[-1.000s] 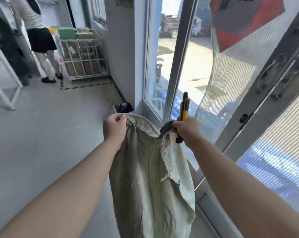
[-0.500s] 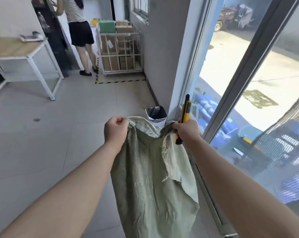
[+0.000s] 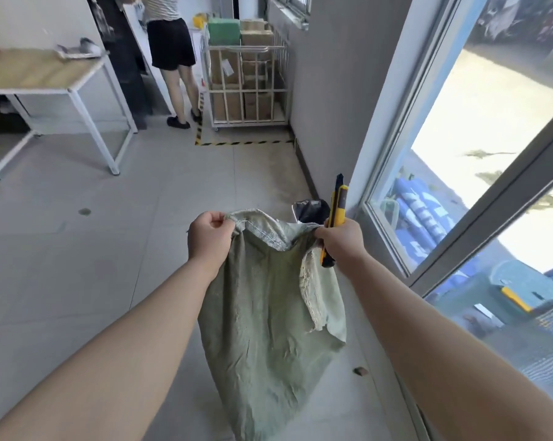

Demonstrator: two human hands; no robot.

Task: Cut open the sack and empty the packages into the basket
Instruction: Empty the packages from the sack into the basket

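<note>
A limp, pale green woven sack (image 3: 265, 329) hangs in front of me, held up by its top hem, flat and slack. My left hand (image 3: 209, 240) pinches the hem's left corner. My right hand (image 3: 340, 241) grips the right corner together with a yellow and black utility knife (image 3: 336, 211), which points upward. A frayed cut edge of the sack droops below my right hand. A wire cage cart (image 3: 248, 81) holding cardboard boxes stands at the far wall.
A small bin with a black liner (image 3: 310, 210) sits on the floor just beyond the sack, by the wall. A person (image 3: 171, 55) stands beside the cart. A white-framed table (image 3: 43, 78) is at the left. Glass window panels (image 3: 478, 148) run along the right.
My view has swung left and down, away from the window toward the room. Both hands keep the same hold on the sack and knife.
</note>
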